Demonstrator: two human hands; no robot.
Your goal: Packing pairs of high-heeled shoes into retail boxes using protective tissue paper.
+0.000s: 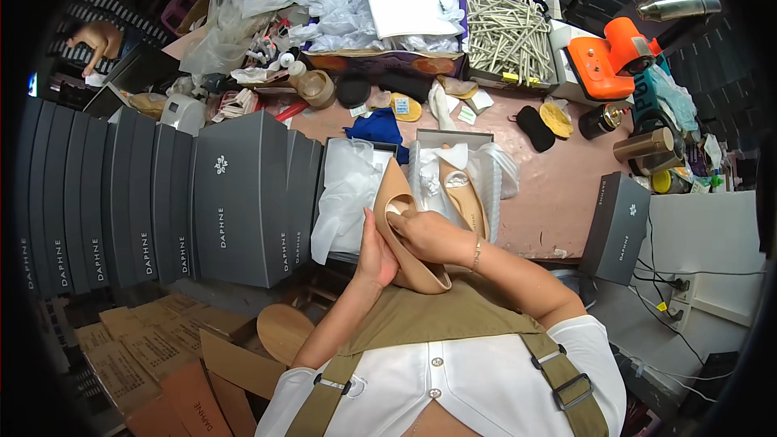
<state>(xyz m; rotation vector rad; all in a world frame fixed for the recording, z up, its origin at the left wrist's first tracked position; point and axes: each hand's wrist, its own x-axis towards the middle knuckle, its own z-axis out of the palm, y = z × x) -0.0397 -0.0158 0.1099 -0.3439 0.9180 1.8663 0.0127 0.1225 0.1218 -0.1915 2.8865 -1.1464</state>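
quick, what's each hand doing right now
left hand: closed around the beige high-heeled shoe, holding it
right hand: fingers tucked inside the same shoe

Shoe-packing workshop: stacked grey shoe boxes [146, 202], cluttered workbench [558, 186], orange tool [611, 57].

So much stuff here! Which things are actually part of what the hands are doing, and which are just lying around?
In use:
- beige shoe, held by left hand and right hand
- second beige shoe
- open shoe box

Lying about:
- stacked grey boxes
- orange tool
- metal flask
- blue cloth
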